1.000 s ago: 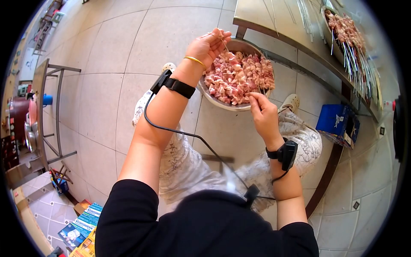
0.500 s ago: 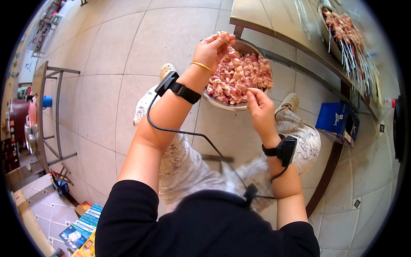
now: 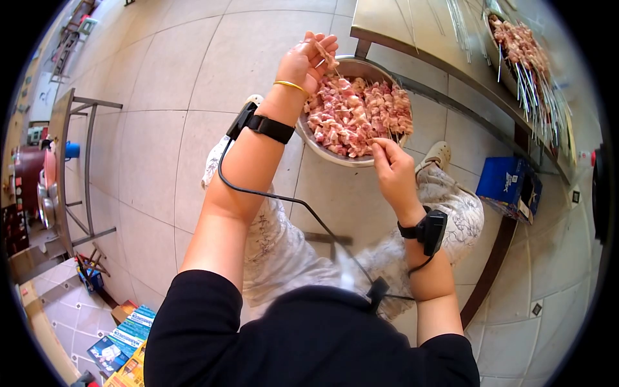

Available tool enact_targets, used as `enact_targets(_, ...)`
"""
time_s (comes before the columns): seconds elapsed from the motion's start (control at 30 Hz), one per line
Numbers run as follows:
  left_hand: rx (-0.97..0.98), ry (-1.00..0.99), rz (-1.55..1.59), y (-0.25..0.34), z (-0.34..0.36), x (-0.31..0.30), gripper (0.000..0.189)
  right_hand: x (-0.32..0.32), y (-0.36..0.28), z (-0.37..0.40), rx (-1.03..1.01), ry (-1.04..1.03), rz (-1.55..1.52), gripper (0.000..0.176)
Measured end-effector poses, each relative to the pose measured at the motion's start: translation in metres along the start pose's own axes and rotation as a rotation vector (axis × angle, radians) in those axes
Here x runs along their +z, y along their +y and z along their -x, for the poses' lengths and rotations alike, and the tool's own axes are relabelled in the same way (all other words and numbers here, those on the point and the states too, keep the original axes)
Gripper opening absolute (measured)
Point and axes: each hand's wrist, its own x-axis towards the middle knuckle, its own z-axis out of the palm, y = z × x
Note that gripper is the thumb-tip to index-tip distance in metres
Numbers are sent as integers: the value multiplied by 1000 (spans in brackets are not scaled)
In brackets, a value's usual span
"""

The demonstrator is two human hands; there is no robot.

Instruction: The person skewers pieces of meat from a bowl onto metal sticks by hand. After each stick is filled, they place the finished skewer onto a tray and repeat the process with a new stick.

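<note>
A wide metal bowl (image 3: 327,155) stands on the floor in front of me, heaped with raw meat skewers (image 3: 354,119). At its far left rim my left hand (image 3: 304,63) is turned palm up, fingers loosely curled around a strip of raw meat (image 3: 327,57). A thin stick end shows just below that strip. My right hand (image 3: 394,173) is closed in a pinch at the near right rim, thumb and forefinger on what looks like the end of a skewer; most of its shaft is lost against the meat.
On the metal table (image 3: 425,39) at upper right lie loose metal skewers (image 3: 459,26) and a container of loaded meat skewers (image 3: 522,48). Below it sits a blue box (image 3: 506,184). A metal-legged stand (image 3: 87,168) is at left, with printed cartons (image 3: 126,345) at lower left.
My left hand has moved left and slightly up, its fingers opening from a pinch to a loose curl, with the meat in it. My right hand has barely moved.
</note>
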Motion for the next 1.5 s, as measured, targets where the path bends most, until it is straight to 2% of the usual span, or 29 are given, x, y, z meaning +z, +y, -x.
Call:
enact_targets(0.33, -42, -99, -21, 1, 4, 0, 18, -4, 0, 1, 39, -18, -1, 15)
enact_targets(0.57, -26, -133, -41, -3, 6, 5, 21, -5, 1, 1, 60, -17, -50, 15)
enact_targets(0.83, -110, -131, 55, -6, 14, 11, 18, -4, 3, 1, 17, 14, -11, 16)
enact_targets(1.03, -94, -119, 64, -8, 17, 14, 16, -1, 5, 1, -32, 44, 22, 16)
enact_targets(1.23, -126, -155, 21, -15, 21, 13, 17, 2, 5, -1, -33, 56, -13, 16)
enact_targets(1.5, -50, -162, -21, -12, 13, 12, 28, 2, 10, 0, 6, 56, -51, 15)
